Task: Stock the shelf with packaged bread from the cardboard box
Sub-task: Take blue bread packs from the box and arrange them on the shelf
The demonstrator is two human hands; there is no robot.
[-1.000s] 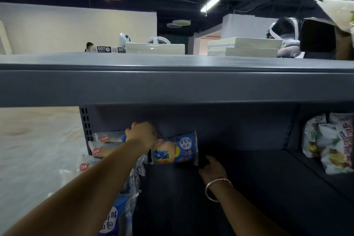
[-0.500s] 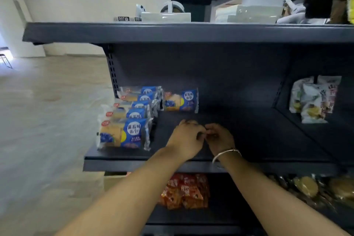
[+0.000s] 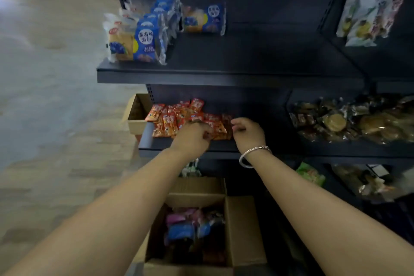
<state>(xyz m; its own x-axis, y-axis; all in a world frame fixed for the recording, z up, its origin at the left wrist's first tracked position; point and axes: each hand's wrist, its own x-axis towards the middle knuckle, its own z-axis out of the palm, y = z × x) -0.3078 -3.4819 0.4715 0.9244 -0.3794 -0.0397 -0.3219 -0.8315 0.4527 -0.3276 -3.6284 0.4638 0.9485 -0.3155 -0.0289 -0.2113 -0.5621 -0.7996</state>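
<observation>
Pale wooden floor lies to the left of both hands, and directly below the forearms stands the open cardboard box, with blue and pink packages of bread still inside. Both hands are in the air in front of the lower shelf with the red snack packets, well above the box. The left hand has its fingers curled; I cannot tell if it holds something or only passes over the red packets. The right hand, with a bracelet on the wrist, is loosely curled and holds nothing.

Higher than the hands, the bread shelf carries a row of blue bread packs at its left end and one more pack at the back, with free space to the right.

I judge the step is to reach down for the next bread. It is better to take each pack by its body, not by the thin sealed edge, lift without squeezing, and stand it just beside the single pack, label to the front.
</observation>
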